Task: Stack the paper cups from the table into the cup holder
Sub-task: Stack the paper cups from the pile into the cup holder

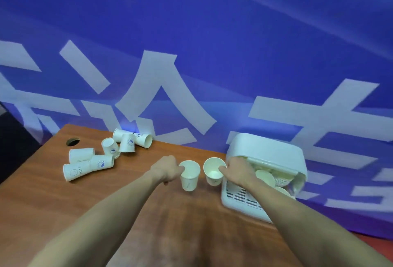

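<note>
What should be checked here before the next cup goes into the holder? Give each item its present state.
1. Left hand grips left cup at the rim: ok.
2. Right hand grips right cup at the rim: ok.
3. Both held cups mouth-up: ok.
4. Cup holder open toward the hands, cups already inside: ok.
5. Room left inside the holder: cannot tell.
6. Loose cups all cleared from the table: not ok.

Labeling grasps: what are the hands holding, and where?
Left hand pinches a paper cup at its rim; right hand pinches another cup at its rim.
</note>
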A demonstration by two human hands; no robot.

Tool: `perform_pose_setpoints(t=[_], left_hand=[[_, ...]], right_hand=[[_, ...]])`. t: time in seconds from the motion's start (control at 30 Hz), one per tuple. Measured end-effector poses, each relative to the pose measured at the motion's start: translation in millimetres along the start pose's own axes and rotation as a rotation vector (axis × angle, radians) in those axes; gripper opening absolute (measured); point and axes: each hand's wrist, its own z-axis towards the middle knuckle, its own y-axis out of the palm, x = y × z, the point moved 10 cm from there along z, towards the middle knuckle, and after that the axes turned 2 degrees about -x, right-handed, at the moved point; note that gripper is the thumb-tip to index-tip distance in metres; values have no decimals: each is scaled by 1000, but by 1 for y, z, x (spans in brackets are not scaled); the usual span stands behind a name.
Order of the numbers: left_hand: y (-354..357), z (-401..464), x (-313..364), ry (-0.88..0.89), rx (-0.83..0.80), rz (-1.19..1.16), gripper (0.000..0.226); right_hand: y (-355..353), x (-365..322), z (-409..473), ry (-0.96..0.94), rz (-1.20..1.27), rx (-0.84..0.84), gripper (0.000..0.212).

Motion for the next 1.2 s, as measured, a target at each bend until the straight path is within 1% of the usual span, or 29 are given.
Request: perform_pose_setpoints(t=[0.13, 0.27, 0.37, 0.47, 0.53, 0.67, 0.8, 0.97, 1.1, 1.2], left_hand=[[43, -6, 81, 101, -58, 14, 28], [89, -10, 156, 192, -102, 14, 27], [120, -10, 199, 231, -99, 17, 29], [143, -5, 229, 235, -64, -15, 29], [154, -1, 247, 238, -33, 4, 30], [168, 6, 274, 264, 39, 64, 34], [182, 16, 287, 276, 41, 129, 34], [199, 29, 295, 265, 68, 271, 21], [210, 36, 310, 314, 80, 398, 28], [214, 40, 317, 328, 85, 446, 27]], right_hand=[[-29, 82, -35, 82, 84, 72, 39], [-49, 173, -70, 246, 182, 128, 35], [-60, 232, -96, 354, 230, 164, 35], [-66, 277, -113, 419, 269, 190, 36], [-68, 303, -121, 452, 278, 196, 35], [-63, 338, -126, 490, 312, 180, 33], [-58, 357, -118, 493, 333, 159, 37], [-47, 369, -101, 498, 333, 146, 37], [-36, 370, -87, 473, 331, 119, 34], [-31, 370, -79, 462, 319, 108, 34]])
